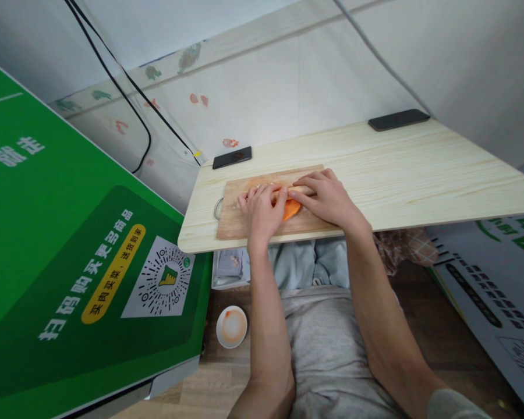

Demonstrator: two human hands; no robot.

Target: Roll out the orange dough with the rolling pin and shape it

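Both of my hands lie on a short, pale wooden rolling pin [303, 190], one toward each end. My left hand [264, 209] covers its left part with the fingers curled over it. My right hand [327, 196] wraps the right end, its thumb pointing inward near the left thumb. Under the pin and between the hands shows a flat orange piece of dough [291, 210], partly hidden by the fingers. Beneath all this is a wooden cutting board [233, 224] with a metal ring handle on its left side and some pale flour-like traces.
A dark phone [232, 157] lies behind the board, and another dark flat device [399, 120] sits farther right on the light wooden table [441, 174]. A white bowl [232, 327] stands low on the left. Green panel [48, 233] at left; cables hang along the wall.
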